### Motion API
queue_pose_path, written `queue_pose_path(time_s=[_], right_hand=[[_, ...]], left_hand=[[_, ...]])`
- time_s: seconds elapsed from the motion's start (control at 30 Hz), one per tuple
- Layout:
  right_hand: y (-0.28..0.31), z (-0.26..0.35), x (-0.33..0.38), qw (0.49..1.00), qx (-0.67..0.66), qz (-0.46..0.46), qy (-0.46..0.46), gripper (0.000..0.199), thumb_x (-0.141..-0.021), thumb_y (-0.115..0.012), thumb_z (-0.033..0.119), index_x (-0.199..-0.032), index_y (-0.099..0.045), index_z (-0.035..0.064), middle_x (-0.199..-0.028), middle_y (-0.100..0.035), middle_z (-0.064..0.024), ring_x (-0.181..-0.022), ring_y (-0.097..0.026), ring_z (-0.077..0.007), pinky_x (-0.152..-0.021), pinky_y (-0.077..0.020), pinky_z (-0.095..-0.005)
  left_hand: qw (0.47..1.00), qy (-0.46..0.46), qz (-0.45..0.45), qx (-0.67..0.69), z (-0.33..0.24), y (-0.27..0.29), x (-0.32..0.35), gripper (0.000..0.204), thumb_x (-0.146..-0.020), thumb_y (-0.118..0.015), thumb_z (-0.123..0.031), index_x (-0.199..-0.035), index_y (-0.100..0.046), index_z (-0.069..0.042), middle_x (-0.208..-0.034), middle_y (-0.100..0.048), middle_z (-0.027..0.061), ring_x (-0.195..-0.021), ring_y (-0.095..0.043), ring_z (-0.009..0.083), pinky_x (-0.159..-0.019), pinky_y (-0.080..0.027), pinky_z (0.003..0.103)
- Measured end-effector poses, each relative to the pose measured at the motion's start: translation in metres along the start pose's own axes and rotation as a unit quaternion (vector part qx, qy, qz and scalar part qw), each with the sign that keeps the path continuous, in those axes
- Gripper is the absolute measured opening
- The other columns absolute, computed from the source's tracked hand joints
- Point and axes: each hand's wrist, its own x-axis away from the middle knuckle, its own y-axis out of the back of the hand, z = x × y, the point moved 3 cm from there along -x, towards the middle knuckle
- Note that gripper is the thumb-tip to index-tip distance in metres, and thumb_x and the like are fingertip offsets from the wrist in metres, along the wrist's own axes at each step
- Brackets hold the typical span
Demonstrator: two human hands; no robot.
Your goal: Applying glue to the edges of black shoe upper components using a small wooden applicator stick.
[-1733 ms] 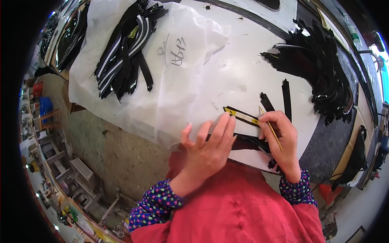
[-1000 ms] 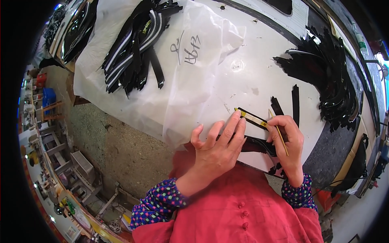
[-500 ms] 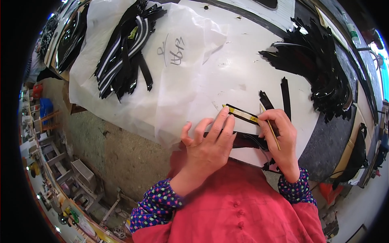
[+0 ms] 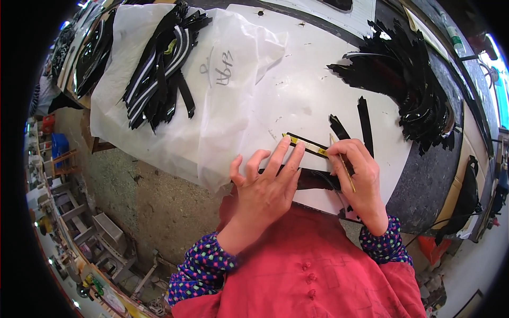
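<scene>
My left hand (image 4: pixel 265 183) lies with its fingers stretched out and spread. Its index and middle fingertips press on a narrow black strip (image 4: pixel 313 145) that has yellow pieces and a pale stretch along it. In my right hand (image 4: pixel 358 172) a thin wooden stick (image 4: pixel 332 141) is pinched like a pen. The right fingertips touch the right end of the strip. Just nearer to me lies a wider dark, glossy strip (image 4: pixel 313 181), partly hidden under both hands. Beyond the right hand are two short black strips, one slanted (image 4: pixel 337 127) and one longer (image 4: pixel 365 127).
A bundle of black and white strips (image 4: pixel 164 79) rests on translucent sheeting (image 4: pixel 228 106) at the left. A larger heap of black strips (image 4: pixel 413 90) is at the right of the white board (image 4: pixel 302 79). More glossy black pieces (image 4: pixel 95 53) lie at the far left.
The board and everything on it have shifted slightly left in the picture. Both hands keep nearly the same pose at the strip, the left middle finger now reaching further onto it.
</scene>
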Motion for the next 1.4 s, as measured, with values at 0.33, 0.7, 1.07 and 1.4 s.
queue_pose_path(time_s=[0.33,0.7,1.07,1.4], right_hand=[[-0.011,0.014,-0.027,0.979,-0.182,0.078,-0.055,0.017,-0.105,-0.055,0.011,-0.116,-0.061,-0.0002,-0.083,-0.066,-0.0058,-0.064,-0.058,-0.0102,-0.058,-0.0473,-0.0244],[-0.035,0.01,-0.029,0.991,-0.112,0.071,-0.002,0.012,-0.104,-0.057,0.01,-0.109,-0.06,-0.0007,-0.083,-0.064,-0.0092,-0.063,-0.06,-0.0149,-0.06,-0.0494,-0.0282],[-0.036,0.008,-0.031,0.994,-0.09,0.058,0.038,0.008,-0.104,-0.056,0.006,-0.106,-0.06,-0.0007,-0.085,-0.065,-0.0096,-0.062,-0.06,-0.0147,-0.058,-0.0483,-0.0279],[-0.017,0.01,-0.019,0.981,0.092,-0.028,0.166,0.024,-0.082,-0.072,-0.006,-0.103,-0.066,0.0035,-0.1,-0.066,-0.0118,-0.091,-0.062,-0.0308,-0.075,-0.0521,-0.0401]], left_hand=[[0.999,-0.001,-0.043,0.01,0.001,-0.003,-0.002,0.048,-0.091,-0.067,-0.03,-0.139,-0.061,-0.03,-0.147,-0.051,-0.0061,-0.115,-0.047,0.015,-0.109,-0.021,0.049],[0.998,0.011,-0.069,0.011,0.003,-0.011,0.004,0.044,-0.09,-0.066,-0.032,-0.134,-0.064,-0.03,-0.15,-0.049,-0.0078,-0.117,-0.047,0.0155,-0.109,-0.022,0.05],[0.998,0.017,-0.059,0.008,0.001,-0.011,0.003,0.044,-0.091,-0.066,-0.032,-0.135,-0.064,-0.032,-0.151,-0.048,-0.0089,-0.117,-0.046,0.0154,-0.11,-0.02,0.05],[0.997,0.017,-0.067,0.023,0.002,-0.008,0.003,0.047,-0.092,-0.066,-0.032,-0.138,-0.062,-0.032,-0.149,-0.049,-0.0084,-0.116,-0.047,0.015,-0.108,-0.022,0.049]])
